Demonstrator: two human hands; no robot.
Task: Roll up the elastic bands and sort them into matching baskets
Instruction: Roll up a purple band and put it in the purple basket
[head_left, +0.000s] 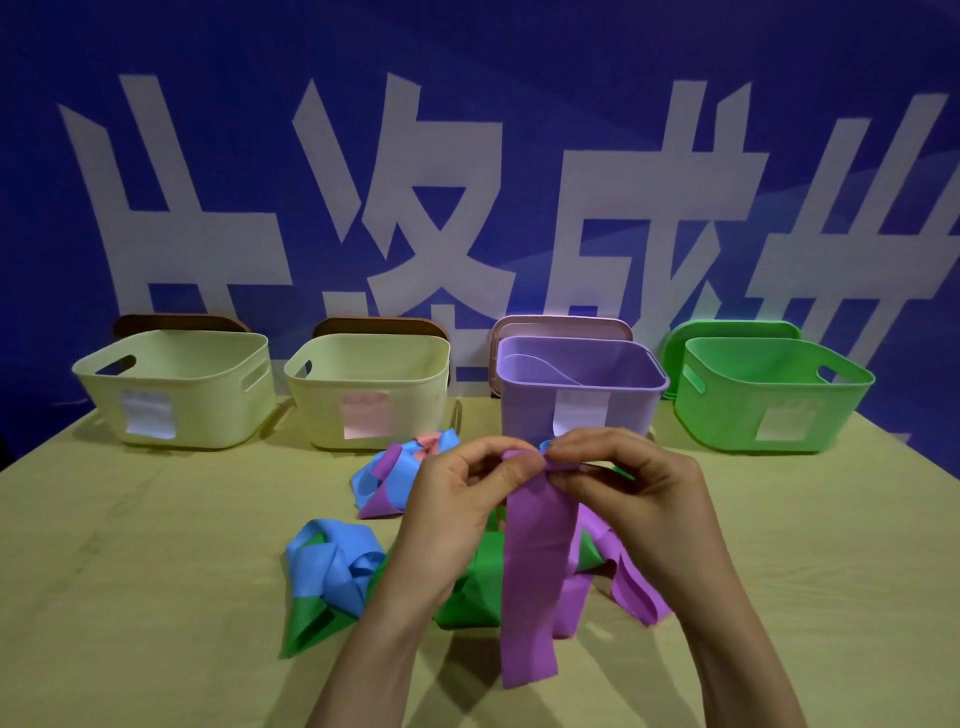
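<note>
Behind the yellow table (156, 545) hangs a blue banner (467, 78). Just in front of the purple basket (524, 410), left hand (462, 499) and right hand (628, 493) both pinch the top end of the purple band (530, 571), whose tail hangs to the table. The roll looks barely begun (springy stuff, I'd guess), so uneven pinching could let it unwind or roll crooked.
</note>
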